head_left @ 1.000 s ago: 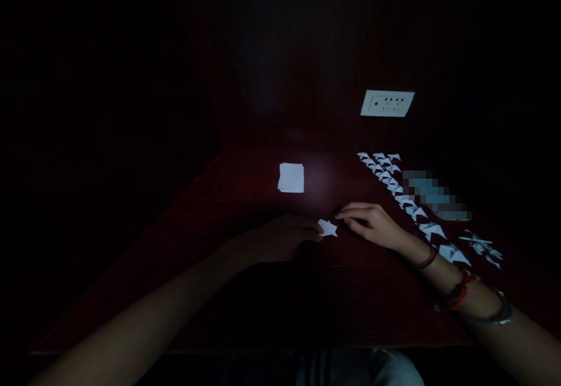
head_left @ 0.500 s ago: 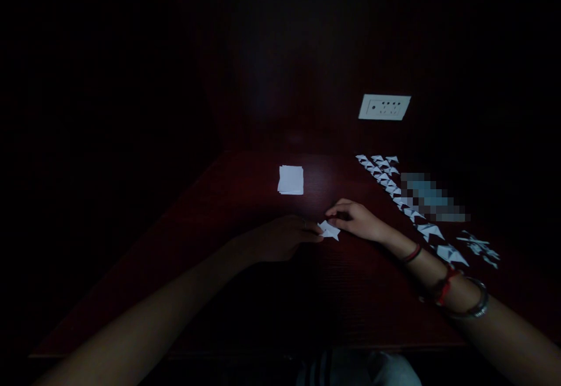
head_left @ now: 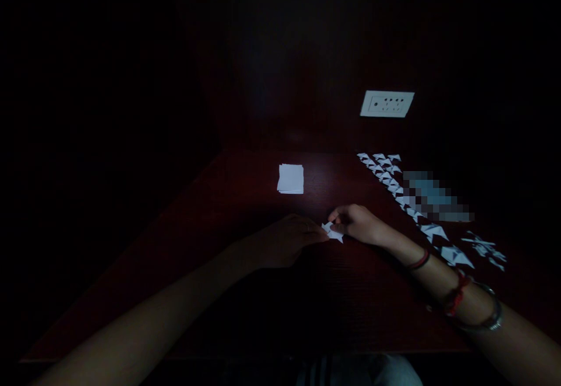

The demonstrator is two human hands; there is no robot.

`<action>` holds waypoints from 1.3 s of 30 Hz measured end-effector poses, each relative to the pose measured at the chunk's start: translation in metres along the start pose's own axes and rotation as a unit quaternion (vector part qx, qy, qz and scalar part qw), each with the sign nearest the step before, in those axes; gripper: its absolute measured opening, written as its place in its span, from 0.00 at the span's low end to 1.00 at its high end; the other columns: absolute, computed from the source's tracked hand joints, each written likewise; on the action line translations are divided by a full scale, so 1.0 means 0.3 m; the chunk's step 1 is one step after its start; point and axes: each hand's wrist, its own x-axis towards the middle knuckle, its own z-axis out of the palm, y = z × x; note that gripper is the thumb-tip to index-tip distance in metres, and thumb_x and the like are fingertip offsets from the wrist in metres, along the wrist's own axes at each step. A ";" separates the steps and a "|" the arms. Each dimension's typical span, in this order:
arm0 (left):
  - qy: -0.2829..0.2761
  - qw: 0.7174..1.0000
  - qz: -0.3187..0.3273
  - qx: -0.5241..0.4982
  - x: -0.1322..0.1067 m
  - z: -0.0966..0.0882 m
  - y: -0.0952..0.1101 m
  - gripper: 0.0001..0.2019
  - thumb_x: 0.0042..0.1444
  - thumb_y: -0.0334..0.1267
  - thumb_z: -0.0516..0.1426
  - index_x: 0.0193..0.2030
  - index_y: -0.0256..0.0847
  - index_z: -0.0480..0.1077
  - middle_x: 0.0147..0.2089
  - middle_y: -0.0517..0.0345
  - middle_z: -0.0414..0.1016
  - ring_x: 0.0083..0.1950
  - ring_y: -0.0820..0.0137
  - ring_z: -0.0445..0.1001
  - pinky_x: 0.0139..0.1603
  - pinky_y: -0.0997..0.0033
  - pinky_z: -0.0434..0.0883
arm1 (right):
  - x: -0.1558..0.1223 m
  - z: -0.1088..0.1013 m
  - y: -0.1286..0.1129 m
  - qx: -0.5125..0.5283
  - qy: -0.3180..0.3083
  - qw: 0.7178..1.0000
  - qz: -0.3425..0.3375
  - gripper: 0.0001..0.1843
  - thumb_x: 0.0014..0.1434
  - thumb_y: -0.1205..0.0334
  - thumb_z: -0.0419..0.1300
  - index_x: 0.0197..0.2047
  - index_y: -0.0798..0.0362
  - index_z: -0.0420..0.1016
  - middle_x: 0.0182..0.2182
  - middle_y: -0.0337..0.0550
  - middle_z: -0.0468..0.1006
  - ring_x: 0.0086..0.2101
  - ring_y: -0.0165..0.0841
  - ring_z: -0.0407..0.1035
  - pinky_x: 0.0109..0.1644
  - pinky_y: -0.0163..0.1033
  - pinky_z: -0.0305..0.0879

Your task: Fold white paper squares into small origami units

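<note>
Between my hands, low over the dark red table (head_left: 210,211), is a small folded piece of white paper (head_left: 335,235) with pointed corners. The fingertips of my left hand (head_left: 291,240) pinch its left edge. My right hand (head_left: 357,222) has its thumb and fingers closed on the paper's upper right side. Behind them lies a stack of square white paper sheets (head_left: 290,179). To the right, rows of folded white paper pieces (head_left: 393,188) run back toward the wall, the larger ones (head_left: 456,256) nearest my right forearm.
A blurred-out bluish object (head_left: 432,194) lies right of the folded rows. Nearer is a small heap of thin white paper scraps (head_left: 485,247). A white socket panel (head_left: 387,104) is on the back wall. The surroundings are very dark.
My right fingers have come down and closed on the folded paper. Both hands and the paper have shifted slightly right. The view has tilted a little.
</note>
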 end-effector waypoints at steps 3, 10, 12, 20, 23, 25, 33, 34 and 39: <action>-0.017 1.000 0.000 0.009 0.005 0.002 0.003 0.27 0.49 0.23 0.49 0.57 0.44 0.55 0.56 0.58 0.60 0.55 0.66 0.57 0.54 0.61 0.56 | 0.002 -0.006 -0.006 -0.007 -0.004 1.000 -0.018 0.06 0.47 0.68 0.56 0.31 0.56 0.70 0.27 0.40 0.71 0.28 0.28 0.65 0.31 0.33 0.59; -0.009 1.000 -0.017 0.021 0.002 0.024 0.006 0.26 0.49 0.23 0.50 0.55 0.42 0.57 0.58 0.54 0.56 0.58 0.65 0.54 0.55 0.61 0.55 | 0.002 -0.001 -0.010 0.020 0.011 0.999 -0.025 0.05 0.47 0.70 0.55 0.31 0.56 0.66 0.26 0.38 0.70 0.26 0.26 0.64 0.28 0.30 0.59; -0.008 1.000 -0.022 0.020 0.001 0.025 0.010 0.25 0.49 0.23 0.50 0.56 0.41 0.57 0.58 0.54 0.55 0.58 0.65 0.54 0.55 0.61 0.56 | -0.001 0.004 -0.006 0.042 0.027 0.998 -0.029 0.09 0.47 0.70 0.56 0.35 0.56 0.67 0.26 0.38 0.71 0.27 0.26 0.66 0.29 0.31 0.60; -0.005 0.999 -0.023 0.027 -0.001 0.027 0.009 0.25 0.49 0.24 0.51 0.55 0.42 0.58 0.57 0.52 0.56 0.58 0.63 0.54 0.55 0.60 0.57 | -0.017 0.009 -0.009 0.059 0.044 0.997 -0.037 0.07 0.47 0.68 0.57 0.31 0.55 0.74 0.26 0.39 0.75 0.27 0.28 0.68 0.30 0.32 0.62; 0.000 0.999 -0.026 0.032 -0.005 0.034 0.005 0.24 0.50 0.25 0.51 0.55 0.42 0.58 0.58 0.52 0.56 0.58 0.64 0.54 0.55 0.60 0.56 | -0.021 0.006 -0.006 0.055 0.048 0.996 -0.050 0.07 0.48 0.68 0.57 0.31 0.54 0.75 0.25 0.38 0.75 0.26 0.28 0.67 0.29 0.32 0.62; -0.002 0.999 -0.025 0.034 -0.006 0.033 0.006 0.24 0.50 0.25 0.51 0.55 0.43 0.57 0.58 0.53 0.56 0.57 0.64 0.55 0.55 0.60 0.56 | -0.024 0.002 -0.001 0.041 0.049 0.996 -0.064 0.08 0.49 0.68 0.56 0.31 0.53 0.76 0.26 0.38 0.75 0.26 0.28 0.67 0.30 0.32 0.62; -0.020 0.998 -0.033 0.048 -0.004 0.030 0.015 0.24 0.51 0.25 0.50 0.56 0.42 0.55 0.59 0.53 0.54 0.57 0.62 0.55 0.54 0.60 0.56 | -0.036 -0.018 -0.006 0.015 0.018 0.989 -0.149 0.09 0.52 0.71 0.54 0.31 0.54 0.75 0.31 0.40 0.75 0.31 0.28 0.68 0.36 0.32 0.63; -0.017 0.998 -0.033 0.047 -0.003 0.031 0.016 0.24 0.51 0.25 0.50 0.56 0.42 0.56 0.59 0.53 0.54 0.57 0.63 0.55 0.54 0.60 0.56 | -0.037 -0.019 -0.006 0.011 0.014 0.987 -0.159 0.10 0.52 0.71 0.53 0.31 0.53 0.75 0.31 0.40 0.75 0.31 0.28 0.69 0.36 0.32 0.63; -0.005 0.998 -0.031 0.047 0.001 0.032 0.022 0.23 0.52 0.26 0.50 0.55 0.42 0.57 0.57 0.52 0.57 0.56 0.64 0.57 0.53 0.62 0.57 | -0.038 -0.021 0.003 -0.002 0.005 0.980 -0.196 0.10 0.52 0.72 0.53 0.31 0.53 0.75 0.32 0.40 0.75 0.32 0.28 0.69 0.37 0.32 0.63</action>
